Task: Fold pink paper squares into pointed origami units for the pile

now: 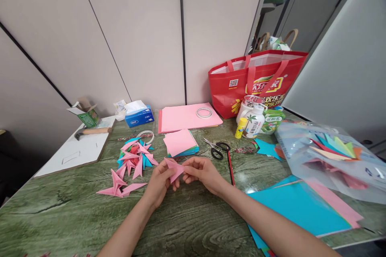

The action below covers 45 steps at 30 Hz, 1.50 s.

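Note:
A small folded piece of pink paper point(175, 169), roughly triangular, is held up just above the table. My left hand point(163, 178) grips its left side, the thumb lying across the front. From the right, my right hand point(201, 172) pinches the paper's right corner between thumb and fingers. Left of my hands lies a loose heap of pointed folded papers point(132, 156) in pink, blue, red and green. A stack of small square papers point(180, 143), pink on top, sits right behind my hands.
Black-handled scissors point(217, 148) and a red pencil point(230, 168) lie right of the hands. Further right are blue sheets point(298, 204), a plastic bag point(328, 160), a glue stick point(240, 128) and a red bag point(229, 88). A hammer point(93, 131) rests on a white board point(78, 150) at left.

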Tool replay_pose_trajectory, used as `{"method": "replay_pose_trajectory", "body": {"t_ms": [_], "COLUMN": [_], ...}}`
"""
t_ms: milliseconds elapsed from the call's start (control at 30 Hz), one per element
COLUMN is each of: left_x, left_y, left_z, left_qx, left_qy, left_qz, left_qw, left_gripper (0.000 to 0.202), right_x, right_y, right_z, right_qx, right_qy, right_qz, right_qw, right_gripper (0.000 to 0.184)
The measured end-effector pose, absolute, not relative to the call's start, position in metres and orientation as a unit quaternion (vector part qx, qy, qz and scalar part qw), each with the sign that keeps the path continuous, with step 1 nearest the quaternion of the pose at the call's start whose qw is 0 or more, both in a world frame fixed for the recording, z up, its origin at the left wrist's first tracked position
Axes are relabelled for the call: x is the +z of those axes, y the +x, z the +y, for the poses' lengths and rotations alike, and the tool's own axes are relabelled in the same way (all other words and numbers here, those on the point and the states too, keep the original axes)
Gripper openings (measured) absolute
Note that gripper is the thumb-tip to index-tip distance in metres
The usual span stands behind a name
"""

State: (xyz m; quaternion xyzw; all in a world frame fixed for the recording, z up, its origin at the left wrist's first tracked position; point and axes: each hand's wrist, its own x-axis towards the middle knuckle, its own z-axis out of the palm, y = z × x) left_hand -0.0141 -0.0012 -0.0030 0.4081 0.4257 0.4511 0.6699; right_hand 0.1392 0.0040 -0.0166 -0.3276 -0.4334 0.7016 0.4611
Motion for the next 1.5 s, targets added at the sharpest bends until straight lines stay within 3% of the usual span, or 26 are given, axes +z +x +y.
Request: {"method": "replay_pose_trajectory", "body": {"t_ms": [567, 967, 1300, 1500], "left_x": [-0.0020, -0.0047, -0.0052, -0.0034], "left_y": [-0.0134, -0.0110, -0.0118, -0.0119], "left_z": [-0.0030, -0.0071, -0.0038, -0.0048], "left_qx": [0.473, 0.425, 0.415, 0.408], "left_qy": [0.412, 0.483, 0.455, 0.446], "left_qz": [0.423, 0.404, 0.424, 0.463], "left_qw": [0.655, 0.651, 0.664, 0.649], "left_gripper": [0.009, 0.006, 0.019, 0.024], "right_x": [-0.0165, -0.0141, -0.0123, -0.0136], "right_y": [0.1418, 0.1465, 0.1411, 0.1441], "right_z": [0.0053, 0.0077, 0.0058, 0.0081], "right_qx": [0.727, 0.808, 0.744, 0.779], "right_qy": [-0.312, -0.356, -0.367, -0.353], "right_qz": [-0.430, -0.359, -0.402, -0.390], "right_qw": [0.434, 0.303, 0.387, 0.343], "right_gripper": [0.030, 0.028, 0.029, 0.029]}}
